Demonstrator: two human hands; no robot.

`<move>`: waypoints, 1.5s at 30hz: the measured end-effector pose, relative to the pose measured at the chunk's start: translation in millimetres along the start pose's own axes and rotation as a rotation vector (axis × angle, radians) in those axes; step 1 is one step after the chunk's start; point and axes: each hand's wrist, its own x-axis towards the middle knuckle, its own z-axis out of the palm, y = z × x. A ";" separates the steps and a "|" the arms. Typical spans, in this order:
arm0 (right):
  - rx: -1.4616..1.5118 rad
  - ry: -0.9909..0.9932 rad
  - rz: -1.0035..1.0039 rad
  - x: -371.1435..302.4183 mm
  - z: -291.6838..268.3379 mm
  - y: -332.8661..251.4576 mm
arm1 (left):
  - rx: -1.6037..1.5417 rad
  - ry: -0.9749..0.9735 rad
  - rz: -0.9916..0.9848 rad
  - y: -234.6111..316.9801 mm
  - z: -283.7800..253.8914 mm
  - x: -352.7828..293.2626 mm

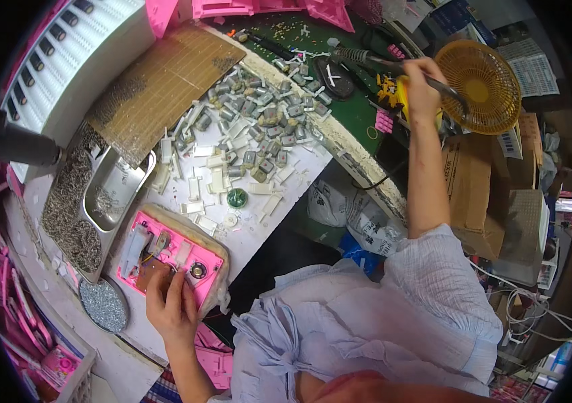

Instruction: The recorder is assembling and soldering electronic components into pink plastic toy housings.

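Observation:
My left hand (173, 302) bends over a pink plastic housing (209, 285), its fingers closed on the edge of a brown circuit board (144, 277). A grey box-shaped part (135, 250), thin wires and a small round speaker (198, 270) sit in the housing, which lies on a padded rest (185, 225). My fingers partly cover the board. Out to the far right, my right hand (423, 84) is wrapped around the dark handle of a soldering iron (446, 91). Its front end points left, at a coiled metal holder (352, 55).
Many small metal motors (269, 117) and white plastic pieces (219, 180) cover the table middle. A metal tray (115, 191), loose screws (74, 228) and a dish of small silvery parts (103, 305) stand left. A yellow basket (511, 80) and cardboard boxes (467, 195) are at right.

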 end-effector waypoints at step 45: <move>-1.185 -0.456 0.150 -84.8 -69.1 -110.2 | 0.010 0.134 0.021 1.9 4.6 -3.8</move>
